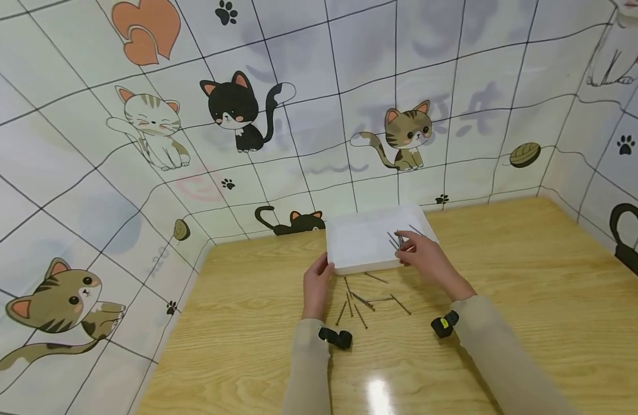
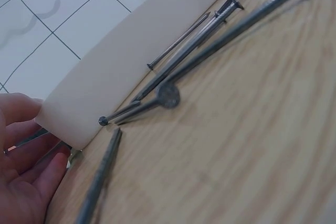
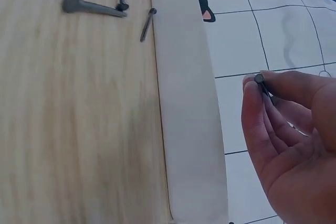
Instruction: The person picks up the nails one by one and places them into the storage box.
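A shallow white tray [image 1: 357,237] sits at the back of the table, with several nails [image 1: 416,230] in its right part. My left hand [image 1: 316,291] holds the tray's near left corner, with fingers round the corner in the left wrist view. Over the right part of the tray, my right hand [image 1: 427,258] pinches a nail [image 3: 259,78] between thumb and fingertips, its head showing in the right wrist view. In front of the tray, several loose nails [image 1: 361,317] lie scattered on the wood, some crossing one another.
The light wooden table [image 1: 236,334] meets a tiled-pattern wall [image 1: 308,138] with cat drawings right behind the tray. Side walls rise at left and right. Each wrist wears a black strap with a small device [image 1: 443,325].
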`<move>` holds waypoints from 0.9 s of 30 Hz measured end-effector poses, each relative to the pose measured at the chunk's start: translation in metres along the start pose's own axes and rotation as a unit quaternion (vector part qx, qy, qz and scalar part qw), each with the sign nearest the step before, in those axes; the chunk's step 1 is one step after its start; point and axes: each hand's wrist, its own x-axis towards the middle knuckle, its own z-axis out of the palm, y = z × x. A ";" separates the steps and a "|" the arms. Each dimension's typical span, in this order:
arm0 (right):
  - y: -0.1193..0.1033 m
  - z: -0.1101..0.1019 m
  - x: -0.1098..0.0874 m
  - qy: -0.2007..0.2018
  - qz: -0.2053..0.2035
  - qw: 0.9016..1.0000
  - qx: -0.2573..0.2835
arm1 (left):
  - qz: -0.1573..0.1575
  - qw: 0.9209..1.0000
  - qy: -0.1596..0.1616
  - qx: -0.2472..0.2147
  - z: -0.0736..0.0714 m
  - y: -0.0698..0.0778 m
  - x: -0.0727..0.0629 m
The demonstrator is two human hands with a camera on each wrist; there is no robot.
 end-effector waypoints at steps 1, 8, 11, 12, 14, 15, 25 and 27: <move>-0.001 -0.001 0.003 -0.001 -0.002 1.000 -0.005 | -0.001 1.000 0.001 -0.001 0.000 0.000 0.000; 0.000 -0.002 0.022 -0.012 -0.007 0.999 -0.029 | -0.004 1.000 0.004 -0.007 -0.001 -0.001 0.001; 0.002 -0.003 0.032 -0.013 -0.008 0.999 -0.045 | -0.002 1.000 0.004 -0.009 -0.001 0.000 0.001; 0.002 -0.002 0.036 -0.015 -0.007 0.998 -0.053 | -0.002 1.000 0.004 -0.009 -0.001 0.000 0.001; 0.001 -0.002 0.043 -0.019 -0.005 0.998 -0.058 | -0.002 1.000 0.005 -0.006 0.000 0.001 0.001; 0.000 -0.001 0.046 -0.023 -0.004 0.998 -0.060 | -0.001 1.000 0.007 -0.004 0.000 0.000 0.001; -0.005 0.004 0.076 -0.061 0.026 0.991 -0.118 | -0.007 1.000 0.009 -0.002 0.001 -0.001 0.000; -0.006 0.006 0.081 -0.069 0.021 0.987 -0.141 | -0.010 1.000 0.010 -0.004 0.001 0.000 0.000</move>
